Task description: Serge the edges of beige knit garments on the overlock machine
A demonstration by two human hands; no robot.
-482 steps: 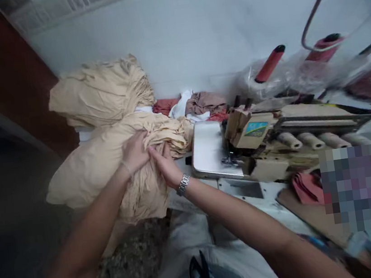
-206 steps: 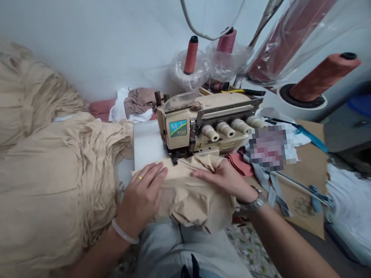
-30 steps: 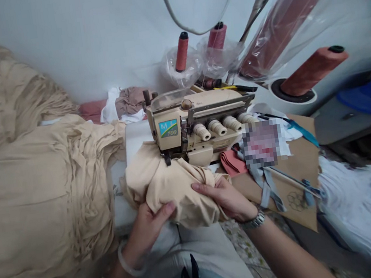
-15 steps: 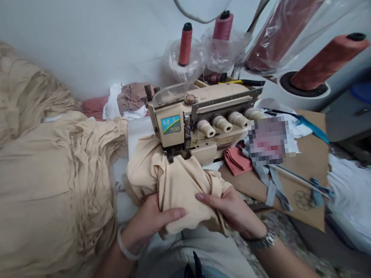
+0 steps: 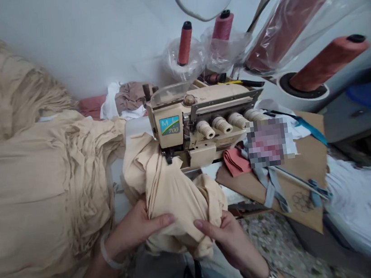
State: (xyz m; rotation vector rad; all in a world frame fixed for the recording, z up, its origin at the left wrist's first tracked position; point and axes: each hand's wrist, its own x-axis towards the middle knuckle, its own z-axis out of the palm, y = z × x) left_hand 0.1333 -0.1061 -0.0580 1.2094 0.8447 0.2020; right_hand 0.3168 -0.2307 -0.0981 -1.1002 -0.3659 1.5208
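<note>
The beige cloth (image 5: 175,195) is at the centre of the frame, and its upper part lies at the presser foot (image 5: 168,158) of the machine (image 5: 201,105). At the lower centre, the left hand (image 5: 134,228) pinches the cloth with the thumb on top; the other fingers are under it and mostly hidden. The right hand (image 5: 231,242), a little lower and more to the right, pinches the near part in the same manner, thumb above.

On the machine's front there is a blue and green label (image 5: 169,125): the letter M can be read, then one letter which is not clear, and below them the number 700. A mark on its top is too small to read.

At the left lies a beige pile (image 5: 24,187). At the right, the cardboard (image 5: 302,178) bears a dark flower-like outline.
</note>
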